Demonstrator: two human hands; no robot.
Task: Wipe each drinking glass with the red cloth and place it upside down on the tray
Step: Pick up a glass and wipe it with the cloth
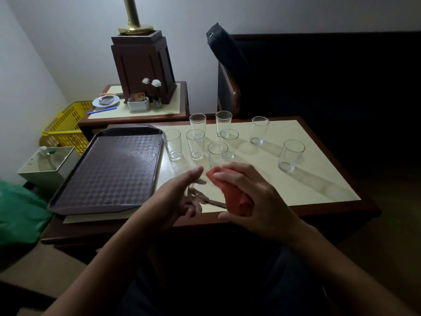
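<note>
Tabletop (296, 179): left grip (180, 197) holds glass (205, 199), right grip (257, 197) clutches cloth (234, 195).

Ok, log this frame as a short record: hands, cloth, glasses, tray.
left hand: holds a glass tipped sideways
right hand: grips the red cloth at that glass
other glasses: eight, upright on the table
tray: holds no glasses, left of them
stage: one glass in hand, none placed yet

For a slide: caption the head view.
Left hand holds a glass, right hand grips the red cloth; eight glasses stand upright.
</note>
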